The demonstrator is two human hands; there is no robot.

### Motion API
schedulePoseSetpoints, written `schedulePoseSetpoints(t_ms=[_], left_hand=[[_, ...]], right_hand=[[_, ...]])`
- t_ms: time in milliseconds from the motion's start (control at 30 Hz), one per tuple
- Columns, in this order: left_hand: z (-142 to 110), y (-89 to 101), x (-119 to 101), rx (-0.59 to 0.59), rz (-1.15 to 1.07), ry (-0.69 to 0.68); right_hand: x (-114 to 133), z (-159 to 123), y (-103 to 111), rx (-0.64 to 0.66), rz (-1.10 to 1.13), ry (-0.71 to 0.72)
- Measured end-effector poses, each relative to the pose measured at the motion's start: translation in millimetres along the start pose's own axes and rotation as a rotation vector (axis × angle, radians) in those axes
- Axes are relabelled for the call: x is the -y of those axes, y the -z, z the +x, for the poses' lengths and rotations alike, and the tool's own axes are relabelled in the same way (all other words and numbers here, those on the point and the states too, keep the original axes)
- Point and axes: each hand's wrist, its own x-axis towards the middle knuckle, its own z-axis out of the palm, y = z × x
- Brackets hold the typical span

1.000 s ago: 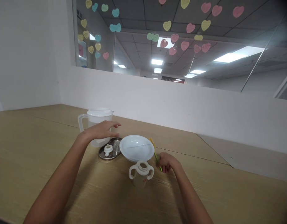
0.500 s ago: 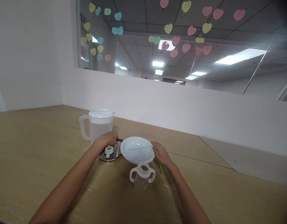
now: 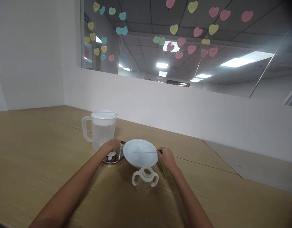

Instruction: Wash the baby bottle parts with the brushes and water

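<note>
The right grip (image 3: 166, 156) pinches a thin rod (image 3: 144, 152) across the white bowl (image 3: 139, 161) at its left — left grip (image 3: 111, 145) over the metal tray (image 3: 110, 163), its hold I cannot tell.

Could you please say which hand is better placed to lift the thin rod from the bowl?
Probably the right hand: its fingers meet the thin rod, whereas the left hand is at the tray.

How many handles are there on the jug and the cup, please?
3: the jug handle on the left, the left cup handle and the right cup handle. None appear hidden.
</note>
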Motion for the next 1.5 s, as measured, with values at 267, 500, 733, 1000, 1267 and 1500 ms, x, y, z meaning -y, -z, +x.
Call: schedulePoseSetpoints(t_ms=[267, 500, 733, 1000, 1267, 1500], left_hand=[[4.2, -4.6, 7.5, -0.041, 0.045, 0.000], [5.9, -0.2, 11.1, -0.072, 0.087, 0.041], [4.1, 14.3, 14.5, -0.104, 0.109, 0.086], [-6.8, 34.4, 2.3, -0.156, 0.121, 0.083], [-16.8, 47.6, -7.7, -0.205, 0.099, 0.065], [-30.6, 64.9, -14.7, -0.265, 0.035, 0.036]], right_hand=[[2.0, -0.3, 21.2, -0.062, 0.021, 0.007], [3.8, -3.5, 34.0, -0.112, 0.027, 0.003], [4.3, -5.8, 45.6, -0.156, 0.025, 0.004], [4.2, -7.8, 58.2, -0.204, 0.019, 0.011], [4.4, -10.0, 61.4, -0.238, 0.021, 0.016], [9.5, -14.3, 69.3, -0.287, 0.050, 0.032]])
